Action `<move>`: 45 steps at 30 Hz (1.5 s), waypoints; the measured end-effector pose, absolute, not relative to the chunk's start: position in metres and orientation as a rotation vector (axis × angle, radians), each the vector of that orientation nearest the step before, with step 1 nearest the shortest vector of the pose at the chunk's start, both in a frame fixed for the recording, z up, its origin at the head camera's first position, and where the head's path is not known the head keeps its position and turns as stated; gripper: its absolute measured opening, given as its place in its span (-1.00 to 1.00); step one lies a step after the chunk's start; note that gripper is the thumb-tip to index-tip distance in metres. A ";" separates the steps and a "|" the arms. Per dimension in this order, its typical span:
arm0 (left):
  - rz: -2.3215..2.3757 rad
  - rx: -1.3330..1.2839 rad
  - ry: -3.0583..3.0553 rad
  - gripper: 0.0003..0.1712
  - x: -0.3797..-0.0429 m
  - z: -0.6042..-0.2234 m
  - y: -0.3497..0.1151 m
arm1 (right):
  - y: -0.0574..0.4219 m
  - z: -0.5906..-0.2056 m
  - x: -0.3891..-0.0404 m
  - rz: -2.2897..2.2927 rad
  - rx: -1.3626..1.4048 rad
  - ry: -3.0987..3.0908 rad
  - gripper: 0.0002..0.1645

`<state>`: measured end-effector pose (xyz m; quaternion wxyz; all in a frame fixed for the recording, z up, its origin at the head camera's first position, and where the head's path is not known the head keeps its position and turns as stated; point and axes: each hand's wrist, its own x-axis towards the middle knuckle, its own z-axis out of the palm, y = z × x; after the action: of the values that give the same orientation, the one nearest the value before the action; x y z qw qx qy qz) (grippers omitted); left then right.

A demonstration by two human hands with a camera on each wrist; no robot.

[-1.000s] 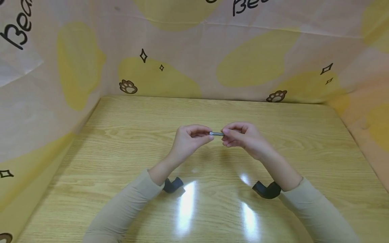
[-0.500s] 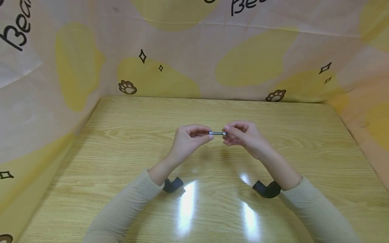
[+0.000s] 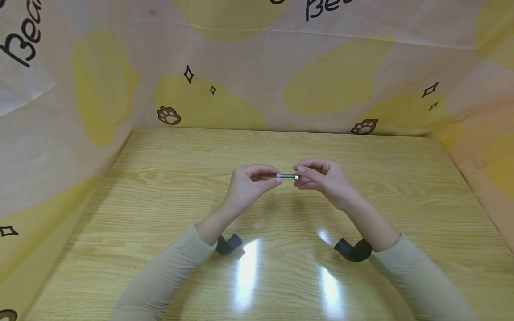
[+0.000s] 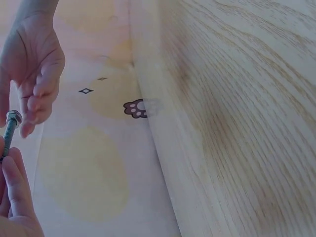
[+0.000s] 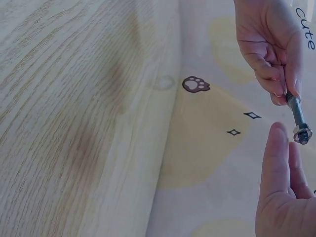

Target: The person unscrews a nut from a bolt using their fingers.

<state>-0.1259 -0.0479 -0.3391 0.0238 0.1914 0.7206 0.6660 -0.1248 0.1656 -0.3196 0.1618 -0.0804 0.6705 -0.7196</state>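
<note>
My left hand [image 3: 250,185] pinches the head end of a silver bolt [image 3: 287,176] between thumb and fingers, holding it level above the table. A hex nut [image 3: 296,177] sits on the bolt's threaded end; in the right wrist view the bolt tip pokes through this nut [image 5: 302,133]. My right hand [image 3: 327,183] is at the nut, its thumb and fingers spread around it. In the right wrist view the right hand's fingers [image 5: 275,158] are fairly straight and a gap shows beside the nut. The bolt head is mostly hidden by the left fingertips.
A wood-grain table [image 3: 180,151] lies beneath both hands. Patterned cloth walls [image 3: 241,58] stand at the back and both sides. Black curved pieces [image 3: 353,250] sit at each wrist. Bright light reflections show on the near part of the table.
The nut on the bolt's end, covered by the right fingers earlier, now shows. The right hand's fingers have shifted slightly around it, while the left hand and bolt have stayed nearly still.
</note>
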 end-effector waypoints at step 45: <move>2.064 0.564 2.220 -0.81 -0.125 -0.338 -0.051 | 0.164 -0.317 -0.126 -2.029 -0.262 1.908 -0.84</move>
<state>-0.1249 -0.0507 -0.3377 0.0294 0.1828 0.7197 0.6691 -0.1264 0.1641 -0.3167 0.1714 -0.0922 0.6721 -0.7145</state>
